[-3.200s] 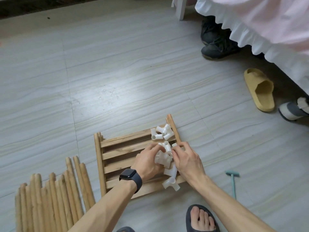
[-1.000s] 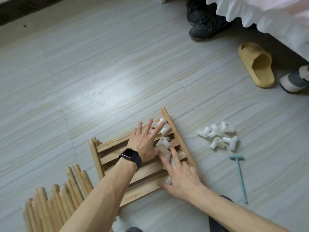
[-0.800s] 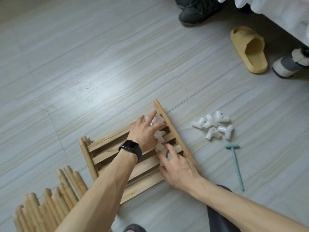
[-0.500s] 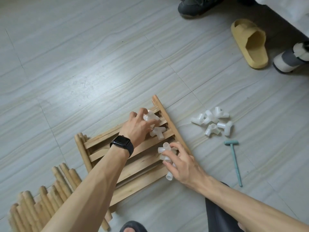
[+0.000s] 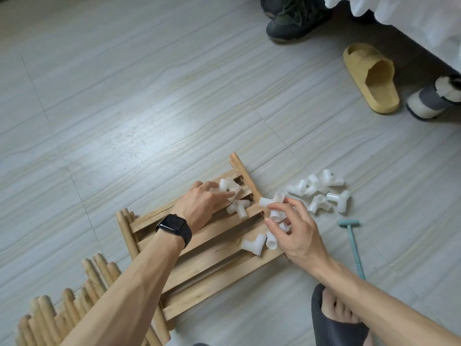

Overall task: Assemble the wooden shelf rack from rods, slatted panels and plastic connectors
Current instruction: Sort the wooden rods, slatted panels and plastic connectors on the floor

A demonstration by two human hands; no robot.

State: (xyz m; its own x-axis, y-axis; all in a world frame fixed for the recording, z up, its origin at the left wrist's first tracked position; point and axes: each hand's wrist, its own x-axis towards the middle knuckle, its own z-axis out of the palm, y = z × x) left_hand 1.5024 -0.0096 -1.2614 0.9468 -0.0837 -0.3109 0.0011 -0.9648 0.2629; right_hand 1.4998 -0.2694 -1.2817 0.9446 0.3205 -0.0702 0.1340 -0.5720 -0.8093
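A stack of wooden slatted panels (image 5: 207,265) lies on the floor in front of me. White plastic connectors lie on it: one (image 5: 239,207) in the middle and another (image 5: 253,244) lower down. My left hand (image 5: 202,204), with a black watch on the wrist, grips connectors (image 5: 228,187) at the panel's far end. My right hand (image 5: 291,227) holds several connectors (image 5: 273,203) above the panel's right edge. A pile of connectors (image 5: 319,193) lies on the floor to the right. Wooden rods (image 5: 74,298) lie bundled at the lower left.
A teal mallet (image 5: 353,245) lies on the floor right of my right hand. My foot in a dark sandal (image 5: 334,320) is at the bottom. A yellow slipper (image 5: 371,78), dark shoes (image 5: 291,18), a grey slipper (image 5: 434,101) and a white bed skirt (image 5: 409,18) are at the upper right.
My right hand has lifted several connectors off the panel and moved right toward the floor pile. My left hand has closed on the connectors at the panel's far end. The camera tilted down.
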